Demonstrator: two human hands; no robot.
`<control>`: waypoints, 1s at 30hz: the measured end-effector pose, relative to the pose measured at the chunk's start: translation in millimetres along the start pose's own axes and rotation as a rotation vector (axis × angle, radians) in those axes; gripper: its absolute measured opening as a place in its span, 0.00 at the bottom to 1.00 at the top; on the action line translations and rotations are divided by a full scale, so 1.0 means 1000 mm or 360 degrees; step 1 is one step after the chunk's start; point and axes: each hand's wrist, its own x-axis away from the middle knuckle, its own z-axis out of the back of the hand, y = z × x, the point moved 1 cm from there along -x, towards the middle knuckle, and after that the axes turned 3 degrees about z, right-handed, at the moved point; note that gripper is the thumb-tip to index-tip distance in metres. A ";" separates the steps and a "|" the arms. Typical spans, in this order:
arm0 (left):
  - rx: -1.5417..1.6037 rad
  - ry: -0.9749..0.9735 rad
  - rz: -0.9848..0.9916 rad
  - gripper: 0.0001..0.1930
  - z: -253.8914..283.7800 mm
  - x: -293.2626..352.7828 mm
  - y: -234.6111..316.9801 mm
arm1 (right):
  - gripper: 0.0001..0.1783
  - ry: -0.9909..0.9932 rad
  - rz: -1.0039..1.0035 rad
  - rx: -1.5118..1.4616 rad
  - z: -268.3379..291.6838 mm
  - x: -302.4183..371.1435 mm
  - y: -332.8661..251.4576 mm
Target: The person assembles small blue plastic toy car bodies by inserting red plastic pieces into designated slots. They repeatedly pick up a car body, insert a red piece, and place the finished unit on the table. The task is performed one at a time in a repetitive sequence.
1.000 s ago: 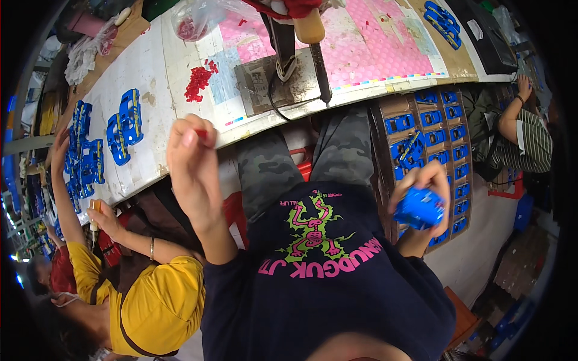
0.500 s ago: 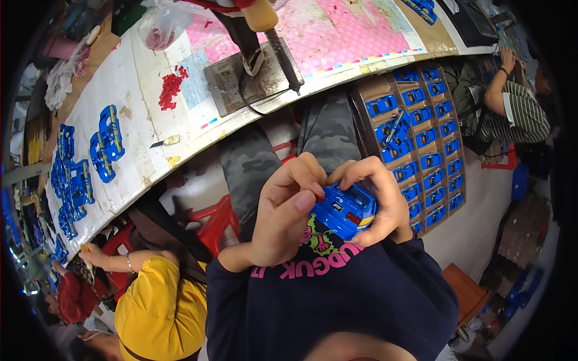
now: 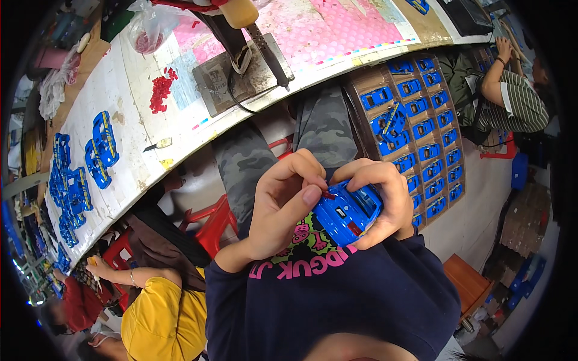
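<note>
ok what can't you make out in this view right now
All in the head view:
- How the red piece meets the blue toy car: the left hand's fingertips crowd it.
- The car's underside: turned away, with the right hand over one side.
- The tan-handled tool's top: cut off by the upper edge.
- The count of loose red pieces: too small, heaped.

1 head-worn fisheye, facing down, near, edges apparently blurred

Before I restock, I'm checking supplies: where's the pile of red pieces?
In the head view's upper left: the red pile is on the white table, left of the grey plate.
</note>
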 end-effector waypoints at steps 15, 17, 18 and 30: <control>-0.1259 -0.0232 0.0368 0.08 -0.003 -0.012 0.064 | 0.33 -0.0240 0.0310 0.0259 0.010 -0.005 -0.004; -0.1352 -0.0241 0.0366 0.08 -0.005 -0.012 0.068 | 0.33 -0.0265 0.0327 0.0308 0.011 -0.006 -0.006; -0.1379 -0.0239 0.0377 0.08 -0.007 -0.011 0.070 | 0.33 -0.0276 0.0338 0.0332 0.011 -0.007 -0.007; -0.1408 -0.0537 0.0574 0.09 -0.003 -0.021 0.078 | 0.33 -0.0396 0.0437 0.0357 0.014 -0.011 -0.006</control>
